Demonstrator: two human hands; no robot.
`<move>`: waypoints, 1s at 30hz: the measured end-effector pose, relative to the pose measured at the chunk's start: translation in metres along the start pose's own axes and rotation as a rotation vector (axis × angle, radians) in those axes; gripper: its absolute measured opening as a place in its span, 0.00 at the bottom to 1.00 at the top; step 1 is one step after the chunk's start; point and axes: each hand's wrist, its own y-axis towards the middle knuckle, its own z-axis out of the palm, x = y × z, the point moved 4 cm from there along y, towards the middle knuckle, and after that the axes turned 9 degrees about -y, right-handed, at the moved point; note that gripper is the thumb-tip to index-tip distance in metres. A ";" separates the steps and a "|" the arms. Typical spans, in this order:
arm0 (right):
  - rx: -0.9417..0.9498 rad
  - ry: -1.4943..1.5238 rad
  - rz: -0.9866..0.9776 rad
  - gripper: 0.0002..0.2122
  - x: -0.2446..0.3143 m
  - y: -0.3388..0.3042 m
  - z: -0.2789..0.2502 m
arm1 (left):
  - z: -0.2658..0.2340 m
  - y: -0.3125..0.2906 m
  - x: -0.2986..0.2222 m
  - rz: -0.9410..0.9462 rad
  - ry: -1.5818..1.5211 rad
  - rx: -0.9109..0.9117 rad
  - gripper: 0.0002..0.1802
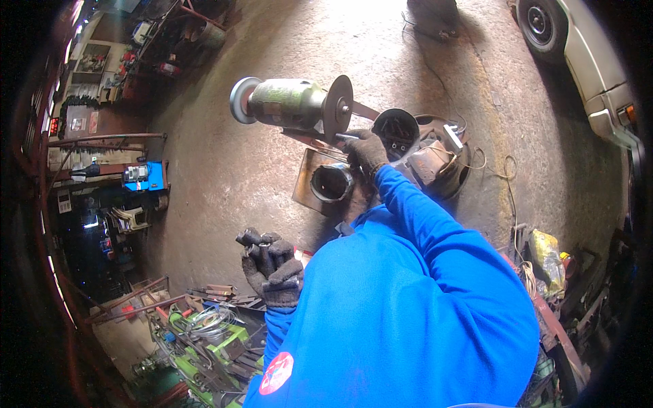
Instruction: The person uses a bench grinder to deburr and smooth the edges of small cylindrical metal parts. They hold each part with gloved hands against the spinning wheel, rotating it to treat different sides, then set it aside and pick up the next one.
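A green bench grinder (289, 102) stands in front of me, with a pale wheel (242, 100) on its left end and a wide dark disc (338, 109) on its right. My right hand (369, 152), in a dark glove, pinches a small metal piece (347, 137) at the lower edge of that disc; I cannot tell whether they touch. Low on the left, my gloved left hand (273, 269) is palm up with its fingers curled around dark, short shapes that I cannot make out. Beside my right hand is a round dark container (396, 117) with small parts inside.
A square plate (307, 182) carries an open cylinder (331, 183) below the grinder. Right of it sits a round basin (465, 178) with a brownish block and cords. A car (593, 68) stands far right. Green metal parts (231, 340) lie lower left, a yellow bag (546, 258) lower right.
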 end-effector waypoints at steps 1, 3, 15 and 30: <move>0.001 -0.003 -0.001 0.18 0.003 -0.003 0.000 | 0.000 -0.001 0.001 0.004 0.006 -0.004 0.26; -0.002 -0.018 -0.012 0.17 0.007 -0.007 0.001 | 0.000 -0.001 0.002 0.009 0.017 -0.012 0.25; -0.014 -0.068 -0.026 0.14 0.002 0.004 0.002 | -0.006 -0.004 0.000 0.031 0.013 -0.042 0.25; -0.075 -0.057 -0.118 0.14 0.006 -0.001 0.005 | -0.015 -0.014 -0.008 0.040 0.029 -0.216 0.24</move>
